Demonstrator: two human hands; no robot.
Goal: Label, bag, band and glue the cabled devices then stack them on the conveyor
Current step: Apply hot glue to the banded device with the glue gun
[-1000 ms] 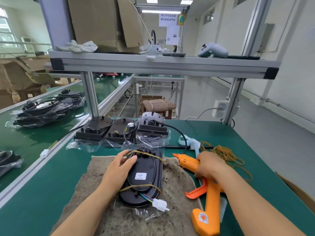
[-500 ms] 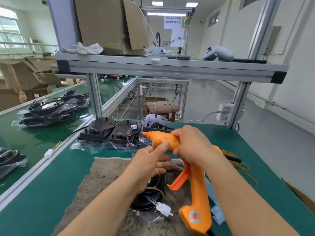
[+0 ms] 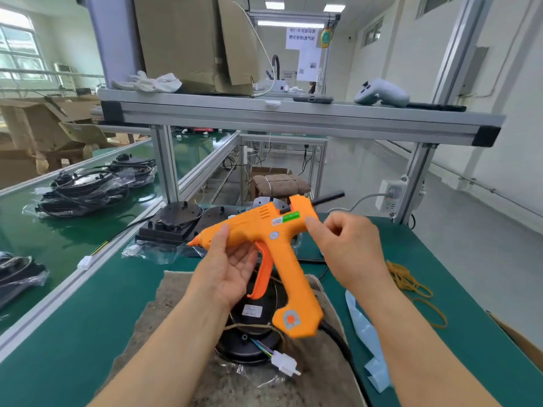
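An orange glue gun [image 3: 273, 239] hangs in the air above the table, nozzle pointing left, a black glue stick jutting from its back. My left hand [image 3: 226, 265] grips its barrel from below, thumb on the near side. My right hand [image 3: 346, 245] hovers at the gun's rear with loosely curled fingers, the thumb near the green sticker; it holds nothing. Below the gun a black bagged device [image 3: 249, 336] with a rubber band and a white connector [image 3: 283, 364] lies on a brown mat [image 3: 182, 348].
Unbagged black devices [image 3: 173, 221] sit at the table's far edge. Bagged devices [image 3: 85, 189] are stacked on the green conveyor [image 3: 44, 239] at left. Loose rubber bands [image 3: 408, 283] and a pale blue strip [image 3: 367, 333] lie at right. A metal shelf [image 3: 293, 118] spans overhead.
The glue gun has been lifted off the table and turned upright with its nozzle to the left. My left hand left the device and took the barrel; my right hand let go of it.
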